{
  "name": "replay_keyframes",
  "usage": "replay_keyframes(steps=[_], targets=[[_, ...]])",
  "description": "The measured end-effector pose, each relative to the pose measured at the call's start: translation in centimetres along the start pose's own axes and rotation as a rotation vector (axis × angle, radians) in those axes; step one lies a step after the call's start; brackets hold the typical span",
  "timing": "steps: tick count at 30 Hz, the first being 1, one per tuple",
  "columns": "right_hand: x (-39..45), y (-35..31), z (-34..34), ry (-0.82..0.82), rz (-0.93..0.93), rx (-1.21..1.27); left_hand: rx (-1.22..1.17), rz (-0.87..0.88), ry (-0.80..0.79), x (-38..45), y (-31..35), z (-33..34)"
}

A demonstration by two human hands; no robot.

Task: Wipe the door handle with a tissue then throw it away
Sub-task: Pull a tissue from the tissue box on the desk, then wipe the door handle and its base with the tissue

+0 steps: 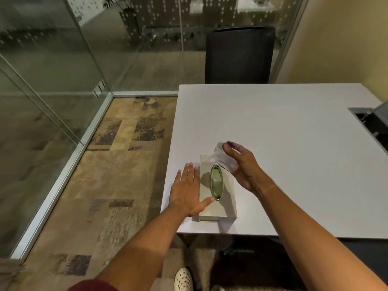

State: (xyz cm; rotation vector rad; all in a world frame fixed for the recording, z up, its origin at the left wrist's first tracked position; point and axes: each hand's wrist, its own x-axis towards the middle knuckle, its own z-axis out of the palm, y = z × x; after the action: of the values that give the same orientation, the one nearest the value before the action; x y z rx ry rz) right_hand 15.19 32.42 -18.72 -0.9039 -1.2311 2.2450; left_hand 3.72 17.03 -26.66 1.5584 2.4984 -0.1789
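Lower centre of frame: left hand (187, 192) flat, fingers straight, steadying the box (226, 204); right hand (241, 166) pinches the tissue (221, 157), judged light, limp, tear-prone, best gripped bunched.

Before you: white table (294, 127), black chair (239, 57) behind it, patterned brown carpet (117, 164), glass walls (52, 59) left and ahead, yellow wall (340, 38) right.

My tabletop (283, 127) is plain white. The tissue box (218, 204) is pale beige, its oval opening (216, 182) rimmed in gold. Tissue (222, 157): white. Carpet (117, 164): tan with dark speckled blocks. Chair (239, 57): black. My shoe (183, 279): white, dark dots. My sleeve (92, 286): maroon.
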Motion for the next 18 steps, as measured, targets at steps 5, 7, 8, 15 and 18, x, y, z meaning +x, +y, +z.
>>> replay_keyframes(steps=[5, 7, 8, 15, 18], targets=[[-0.7, -0.1, 1.3, 0.062, -0.251, -0.478, 0.016, -0.049, 0.015, -1.1, -0.9, -1.4], [-1.1, -0.3, 2.0, 0.072, -0.403, -0.654, 0.035, -0.073, 0.024, -1.6, -1.4, -1.8], [-1.5, -0.4, 2.5, 0.082, -0.499, -0.753, 0.041, -0.086, 0.031, -1.9, -1.6, -2.1], [-3.4, -0.6, 4.9, 0.037, -0.953, -1.207, 0.096, -0.212, 0.136, -5.4, -4.4, -4.9], [-4.1, -0.6, 6.8, -0.014, -1.027, -1.307, 0.112, -0.288, 0.214, -7.2, -6.1, -6.2]])
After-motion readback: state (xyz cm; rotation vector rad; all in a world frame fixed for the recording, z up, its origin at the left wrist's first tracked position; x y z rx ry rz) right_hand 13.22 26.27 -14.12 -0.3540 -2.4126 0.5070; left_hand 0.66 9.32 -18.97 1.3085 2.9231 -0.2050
